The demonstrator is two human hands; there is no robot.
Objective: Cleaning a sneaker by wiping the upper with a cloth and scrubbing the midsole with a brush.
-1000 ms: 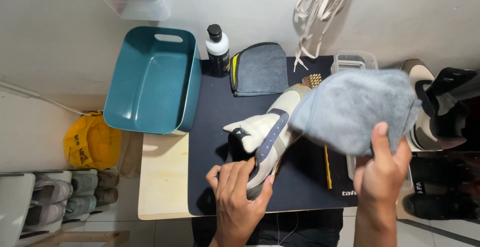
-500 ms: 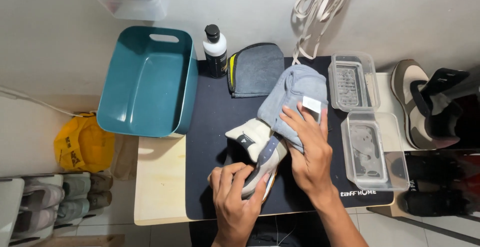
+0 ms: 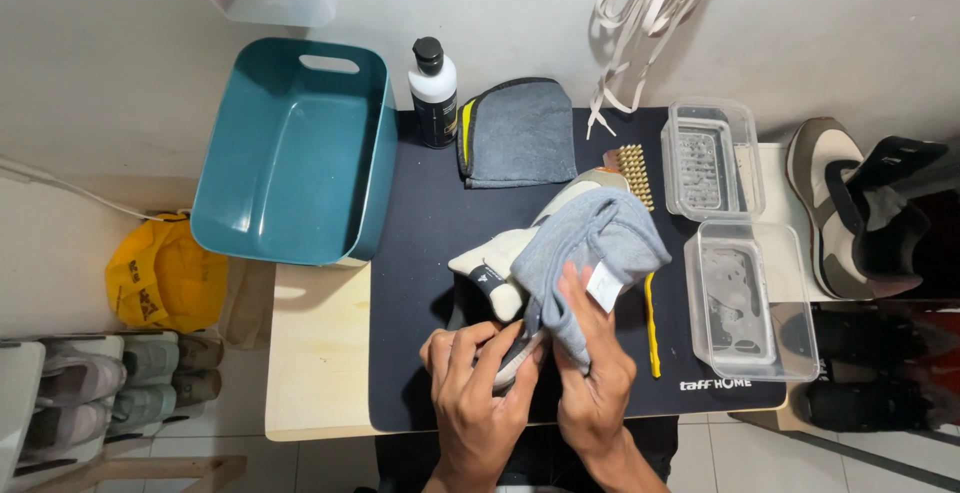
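A cream and white sneaker point(image 3: 497, 258) lies on the black mat point(image 3: 420, 243), mostly draped by a grey cloth point(image 3: 590, 238). My left hand point(image 3: 475, 388) grips the sneaker's near end from below. My right hand point(image 3: 592, 368) presses the grey cloth against the shoe's side, fingers wrapped in the fabric. The shoe's heel is hidden under both hands.
A teal tub point(image 3: 295, 148) sits at left, a black-capped white bottle point(image 3: 433, 88) and a folded grey mitt point(image 3: 520, 133) behind. A brush point(image 3: 632, 175), two clear plastic boxes point(image 3: 712, 158), point(image 3: 750, 298), another shoe point(image 3: 850, 213) at right. Laces point(image 3: 650, 13) hang on the wall.
My right hand brought the grey cloth down from the right onto the sneaker and now presses it lower, near my left hand. The clear boxes came into sight.
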